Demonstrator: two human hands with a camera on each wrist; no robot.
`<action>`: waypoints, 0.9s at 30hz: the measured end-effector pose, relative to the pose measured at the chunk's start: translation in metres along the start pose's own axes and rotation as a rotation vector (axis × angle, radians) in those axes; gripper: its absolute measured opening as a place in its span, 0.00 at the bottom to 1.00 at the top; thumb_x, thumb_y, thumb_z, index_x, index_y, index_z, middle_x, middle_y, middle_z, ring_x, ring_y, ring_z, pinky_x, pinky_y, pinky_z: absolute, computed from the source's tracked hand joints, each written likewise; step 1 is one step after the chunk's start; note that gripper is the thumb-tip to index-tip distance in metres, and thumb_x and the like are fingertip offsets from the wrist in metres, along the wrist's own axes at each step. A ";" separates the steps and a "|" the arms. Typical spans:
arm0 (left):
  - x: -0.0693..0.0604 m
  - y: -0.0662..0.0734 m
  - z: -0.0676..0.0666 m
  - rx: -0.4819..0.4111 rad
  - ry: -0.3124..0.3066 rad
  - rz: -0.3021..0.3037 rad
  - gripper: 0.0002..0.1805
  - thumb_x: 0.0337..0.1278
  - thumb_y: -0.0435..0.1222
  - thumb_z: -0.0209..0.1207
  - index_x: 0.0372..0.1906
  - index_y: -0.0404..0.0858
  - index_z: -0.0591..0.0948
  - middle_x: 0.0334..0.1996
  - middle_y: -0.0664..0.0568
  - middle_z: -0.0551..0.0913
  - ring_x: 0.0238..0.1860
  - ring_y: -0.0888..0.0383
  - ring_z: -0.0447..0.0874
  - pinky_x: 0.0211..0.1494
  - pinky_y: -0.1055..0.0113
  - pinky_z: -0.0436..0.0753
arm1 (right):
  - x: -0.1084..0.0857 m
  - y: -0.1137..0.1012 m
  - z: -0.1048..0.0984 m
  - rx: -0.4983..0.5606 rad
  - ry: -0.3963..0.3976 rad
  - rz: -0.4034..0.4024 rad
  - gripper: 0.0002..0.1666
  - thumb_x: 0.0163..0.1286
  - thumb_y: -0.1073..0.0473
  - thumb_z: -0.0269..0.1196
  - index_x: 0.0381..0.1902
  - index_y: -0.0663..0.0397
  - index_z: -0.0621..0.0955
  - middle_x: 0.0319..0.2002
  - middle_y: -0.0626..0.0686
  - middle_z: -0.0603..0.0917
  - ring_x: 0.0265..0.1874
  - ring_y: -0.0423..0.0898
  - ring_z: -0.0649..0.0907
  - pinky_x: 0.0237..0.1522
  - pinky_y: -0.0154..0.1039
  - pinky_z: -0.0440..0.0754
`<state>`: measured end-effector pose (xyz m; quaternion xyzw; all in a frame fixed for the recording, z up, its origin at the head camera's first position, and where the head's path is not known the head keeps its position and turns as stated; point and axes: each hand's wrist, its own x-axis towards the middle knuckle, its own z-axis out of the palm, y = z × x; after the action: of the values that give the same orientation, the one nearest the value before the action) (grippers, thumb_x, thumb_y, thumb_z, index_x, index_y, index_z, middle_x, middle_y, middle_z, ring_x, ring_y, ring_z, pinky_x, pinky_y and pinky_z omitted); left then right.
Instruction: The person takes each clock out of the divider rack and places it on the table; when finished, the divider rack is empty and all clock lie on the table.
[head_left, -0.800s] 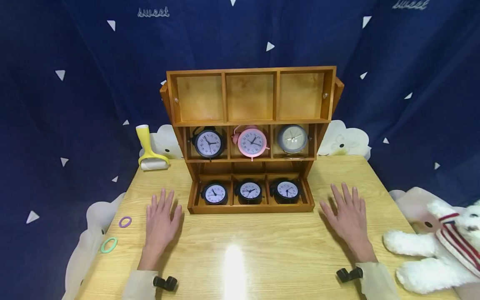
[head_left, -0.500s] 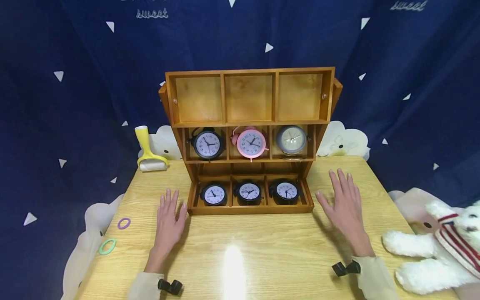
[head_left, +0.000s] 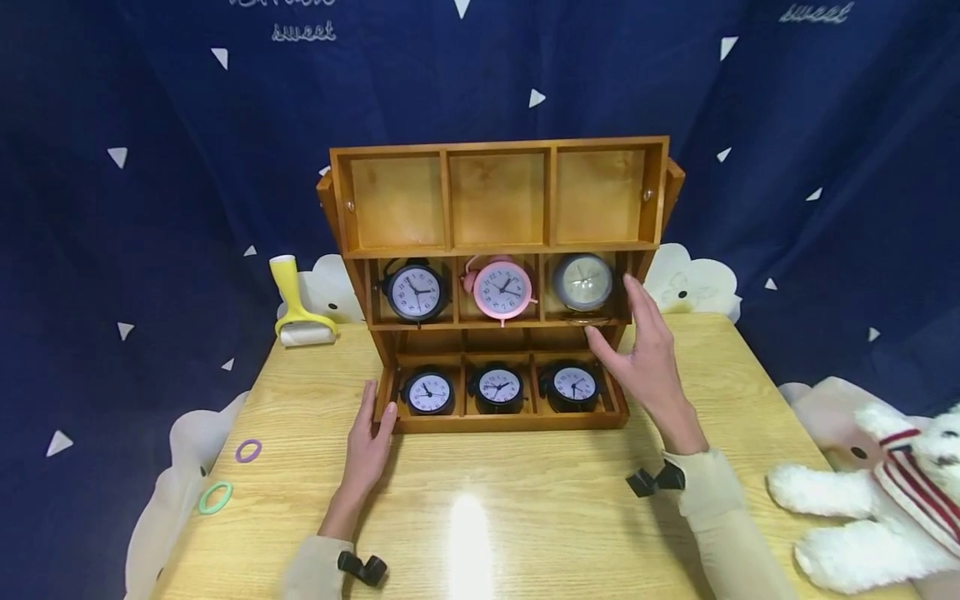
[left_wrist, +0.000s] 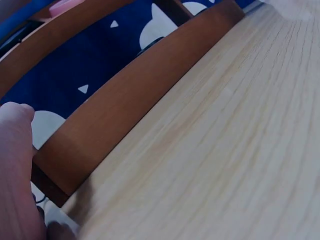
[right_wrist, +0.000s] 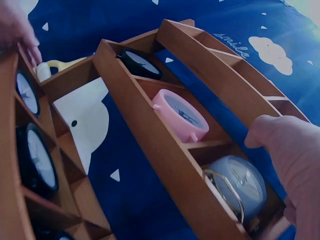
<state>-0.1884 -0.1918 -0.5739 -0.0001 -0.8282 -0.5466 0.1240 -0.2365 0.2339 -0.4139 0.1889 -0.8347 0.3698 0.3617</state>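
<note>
Gray clock [head_left: 583, 282], round-faced, ahead-left of the nearer right hand [head_left: 651, 362]; thumb and fingers wide apart, holding nothing; contact with shelf [head_left: 510, 424] hard to tell. Left hand [head_left: 367, 452] farther.

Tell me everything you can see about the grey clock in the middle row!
The grey clock is round, with a smooth, blue-grey case and a pale, shiny face. Its time is too blurry to read. A thin, gold-coloured wire loop shows at its bottom. It sits facing forward in the right compartment of the middle row of the wooden rack. The right hand is close beside it, thumb and fingers spread, without any touch I can see.
</note>
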 end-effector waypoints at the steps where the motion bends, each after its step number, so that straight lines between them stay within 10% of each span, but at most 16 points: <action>1: 0.000 0.000 0.001 -0.011 0.005 -0.006 0.39 0.80 0.50 0.53 0.85 0.42 0.54 0.84 0.46 0.51 0.84 0.46 0.46 0.84 0.43 0.51 | 0.005 -0.002 0.003 -0.007 -0.013 0.005 0.53 0.60 0.56 0.76 0.79 0.63 0.65 0.76 0.63 0.69 0.75 0.62 0.69 0.74 0.61 0.70; 13: 0.000 -0.008 0.012 -0.134 0.092 0.022 0.41 0.68 0.37 0.69 0.79 0.31 0.64 0.72 0.34 0.73 0.66 0.42 0.78 0.60 0.87 0.73 | 0.038 0.005 0.026 -0.059 -0.100 0.119 0.52 0.58 0.56 0.76 0.74 0.68 0.65 0.65 0.70 0.73 0.62 0.66 0.75 0.63 0.66 0.76; 21: -0.004 -0.010 0.010 -0.144 0.127 0.031 0.40 0.63 0.33 0.71 0.78 0.31 0.67 0.65 0.33 0.80 0.54 0.43 0.83 0.54 0.87 0.76 | 0.034 0.008 0.039 -0.082 -0.051 0.137 0.53 0.57 0.57 0.78 0.74 0.69 0.65 0.66 0.71 0.73 0.65 0.66 0.74 0.67 0.65 0.74; 27: -0.002 -0.012 0.010 -0.160 0.118 0.025 0.41 0.65 0.36 0.71 0.78 0.29 0.66 0.71 0.33 0.74 0.67 0.42 0.78 0.62 0.85 0.73 | 0.035 0.007 0.045 -0.098 -0.021 0.130 0.54 0.58 0.56 0.78 0.75 0.69 0.64 0.67 0.70 0.73 0.66 0.66 0.74 0.68 0.65 0.74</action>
<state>-0.1904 -0.1871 -0.5890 0.0119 -0.7731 -0.6085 0.1788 -0.2852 0.2028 -0.4126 0.1203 -0.8660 0.3490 0.3373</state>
